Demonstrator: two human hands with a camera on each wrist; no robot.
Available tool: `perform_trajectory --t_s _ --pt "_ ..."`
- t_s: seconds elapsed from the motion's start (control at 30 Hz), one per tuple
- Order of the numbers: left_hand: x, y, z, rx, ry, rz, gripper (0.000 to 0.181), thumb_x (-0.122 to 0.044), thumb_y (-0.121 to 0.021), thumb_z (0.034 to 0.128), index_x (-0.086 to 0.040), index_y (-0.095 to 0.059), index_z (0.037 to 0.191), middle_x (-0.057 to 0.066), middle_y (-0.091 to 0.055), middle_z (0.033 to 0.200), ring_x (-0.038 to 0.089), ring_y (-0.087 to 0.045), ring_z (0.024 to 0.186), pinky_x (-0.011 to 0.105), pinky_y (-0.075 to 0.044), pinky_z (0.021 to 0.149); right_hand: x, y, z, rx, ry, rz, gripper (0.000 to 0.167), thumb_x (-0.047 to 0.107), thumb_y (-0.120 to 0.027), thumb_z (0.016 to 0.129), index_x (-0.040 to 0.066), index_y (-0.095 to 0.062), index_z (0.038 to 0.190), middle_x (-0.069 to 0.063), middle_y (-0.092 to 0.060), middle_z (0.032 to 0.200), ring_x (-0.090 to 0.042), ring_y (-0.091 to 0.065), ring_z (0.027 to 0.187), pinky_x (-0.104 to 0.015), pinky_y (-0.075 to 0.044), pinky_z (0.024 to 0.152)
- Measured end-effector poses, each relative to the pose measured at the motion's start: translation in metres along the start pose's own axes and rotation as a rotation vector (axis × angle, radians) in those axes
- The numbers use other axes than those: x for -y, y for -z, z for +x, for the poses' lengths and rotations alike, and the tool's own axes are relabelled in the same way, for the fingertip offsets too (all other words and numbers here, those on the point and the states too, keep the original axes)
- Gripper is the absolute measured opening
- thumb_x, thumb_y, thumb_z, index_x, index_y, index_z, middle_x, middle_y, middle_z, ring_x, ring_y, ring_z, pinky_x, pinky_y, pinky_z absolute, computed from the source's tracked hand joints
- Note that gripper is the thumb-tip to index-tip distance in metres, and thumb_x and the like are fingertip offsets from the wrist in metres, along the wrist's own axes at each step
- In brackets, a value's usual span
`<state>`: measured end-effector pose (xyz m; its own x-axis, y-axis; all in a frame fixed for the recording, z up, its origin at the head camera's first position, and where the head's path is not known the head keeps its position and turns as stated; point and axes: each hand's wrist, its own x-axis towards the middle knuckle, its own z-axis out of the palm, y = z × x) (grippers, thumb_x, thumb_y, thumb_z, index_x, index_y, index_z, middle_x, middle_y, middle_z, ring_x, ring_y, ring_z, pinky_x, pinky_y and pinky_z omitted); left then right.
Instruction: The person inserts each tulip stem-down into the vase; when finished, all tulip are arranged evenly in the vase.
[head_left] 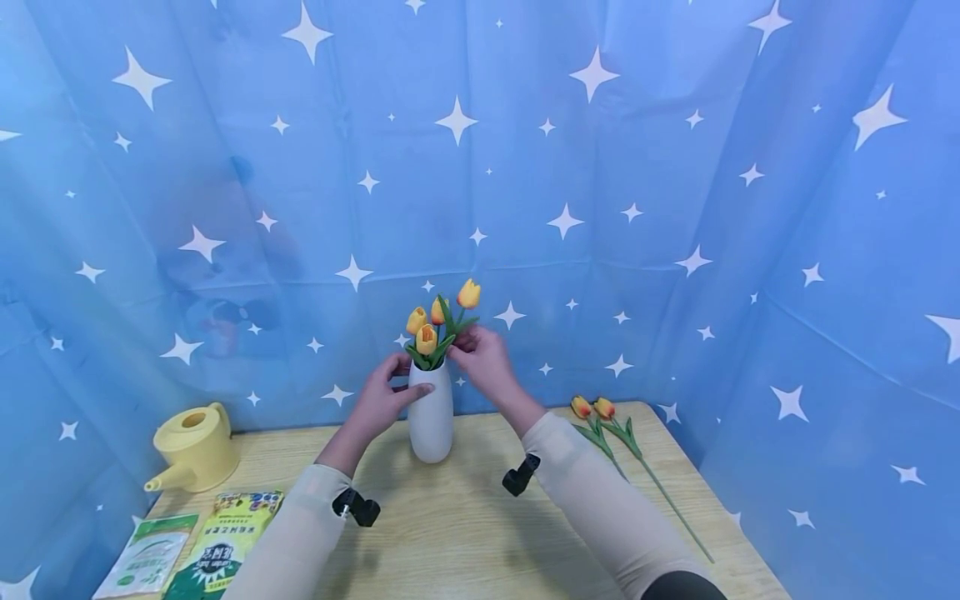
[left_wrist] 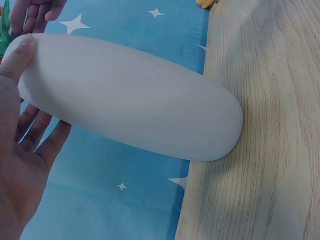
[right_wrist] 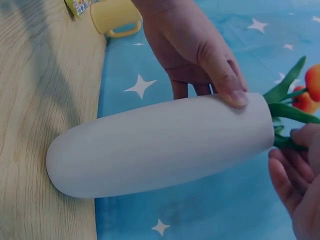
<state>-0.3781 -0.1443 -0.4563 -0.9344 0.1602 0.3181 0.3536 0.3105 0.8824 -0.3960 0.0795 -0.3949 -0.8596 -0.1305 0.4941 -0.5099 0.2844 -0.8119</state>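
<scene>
A white vase (head_left: 431, 423) stands upright on the table, holding several yellow-orange tulips (head_left: 426, 339) with green leaves. My left hand (head_left: 377, 402) grips the vase near its rim; in the left wrist view the thumb lies on the near side and the other fingers reach round behind. At the vase's mouth, my right hand (head_left: 486, 360) pinches the green stem and leaves of a tulip (head_left: 468, 294), whose bloom rises highest on the right. In the right wrist view, the right hand's fingertips (right_wrist: 298, 134) touch the greenery just beyond the rim. The stems' lower ends are hidden inside the vase.
Two more tulips (head_left: 604, 408) lie on the table (head_left: 442, 533) at the right. On the left are a yellow watering can (head_left: 197, 454), a green-and-yellow bag (head_left: 225, 537) and a white-and-green packet (head_left: 147, 554). A blue star-patterned curtain (head_left: 525, 167) hangs behind.
</scene>
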Motion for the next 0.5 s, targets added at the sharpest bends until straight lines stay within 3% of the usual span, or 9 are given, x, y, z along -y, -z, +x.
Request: perform_trajectory --t_s 0.27,0.5 --pt "0.0008 0.0000 -0.0002 -0.001 -0.008 0.004 0.054 -0.040 -0.090 0.0958 -0.018 -0.063 0.137 0.008 -0.065 0.136 0.031 -0.061 0.131 0.060 -0.055 0.113 0.0015 -0.0002 -0.0032 -0.015 -0.005 0.042 0.009 0.008 -0.078 0.100 0.003 -0.074 0.106 -0.009 -0.075 0.092 -0.020 -0.068 0.081 -0.031 -0.061 0.062" --pt "0.0007 0.0005 0.0003 0.001 0.000 0.005 0.053 -0.040 -0.089 0.0959 -0.018 -0.062 0.136 0.008 -0.064 0.136 0.032 -0.061 0.132 0.060 -0.055 0.113 0.0006 -0.0024 -0.0001 0.006 0.011 -0.010 0.013 0.004 -0.077 0.101 0.002 -0.077 0.114 -0.011 -0.077 0.094 -0.028 -0.073 0.085 -0.031 -0.061 0.062"
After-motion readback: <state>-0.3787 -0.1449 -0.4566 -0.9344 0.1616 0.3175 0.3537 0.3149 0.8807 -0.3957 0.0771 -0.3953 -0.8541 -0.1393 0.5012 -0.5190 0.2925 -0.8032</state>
